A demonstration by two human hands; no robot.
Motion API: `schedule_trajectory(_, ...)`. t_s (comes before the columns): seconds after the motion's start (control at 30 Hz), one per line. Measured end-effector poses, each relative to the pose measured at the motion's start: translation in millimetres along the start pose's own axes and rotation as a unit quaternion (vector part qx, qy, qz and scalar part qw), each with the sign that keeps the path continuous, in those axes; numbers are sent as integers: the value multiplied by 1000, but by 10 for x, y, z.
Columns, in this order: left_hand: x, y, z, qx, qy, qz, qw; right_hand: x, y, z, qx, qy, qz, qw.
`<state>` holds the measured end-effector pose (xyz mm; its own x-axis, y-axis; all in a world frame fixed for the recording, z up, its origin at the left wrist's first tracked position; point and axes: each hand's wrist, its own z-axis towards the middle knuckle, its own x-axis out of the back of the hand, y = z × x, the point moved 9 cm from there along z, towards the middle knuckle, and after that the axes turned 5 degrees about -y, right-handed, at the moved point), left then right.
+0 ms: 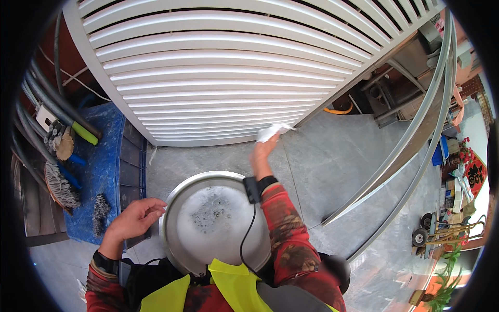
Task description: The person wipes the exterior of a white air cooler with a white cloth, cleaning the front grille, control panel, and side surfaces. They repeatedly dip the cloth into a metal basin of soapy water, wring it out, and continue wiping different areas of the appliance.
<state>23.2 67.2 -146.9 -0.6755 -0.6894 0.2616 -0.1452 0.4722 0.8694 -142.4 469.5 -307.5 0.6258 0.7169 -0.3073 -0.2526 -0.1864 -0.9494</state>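
My right hand (263, 154) grips a white cloth (273, 132) at the lower right edge of a white louvred panel (218, 84). The panel leans up in front of me, its slats running crosswise. My left hand (136, 218) holds nothing, its fingers slightly bent and apart, close to the left rim of a round metal basin (168, 202). Foamy, soapy water (218, 226) with bubbles fills the basin, which stands on the floor right before me.
At left, a blue plastic crate (93, 156) carries a scrubbing brush (62, 185) and a steel wool pad (100, 212). Long metal strips (393, 156) slant across the grey floor (312, 156) at right. A hand truck (444, 234) stands farther right. A cable (248, 234) hangs from my right wrist.
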Motion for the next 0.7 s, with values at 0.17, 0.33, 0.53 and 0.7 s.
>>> schedule_trajectory(0.17,-7,45,42,-16,-1,-16,1000,-175,-183,-89,87,40,-165,982)
schedule_trajectory(0.33,127,94,-59,-15,37,-12,999,222,-198,550,-44,114,85,989)
schedule_trajectory(0.53,437,142,-24,-74,143,-163,973,-698,17,-373,-136,90,85,983)
schedule_trajectory(0.7,762,126,-125,-81,234,-251,936,-1628,39,-1357,-204,55,138,968)
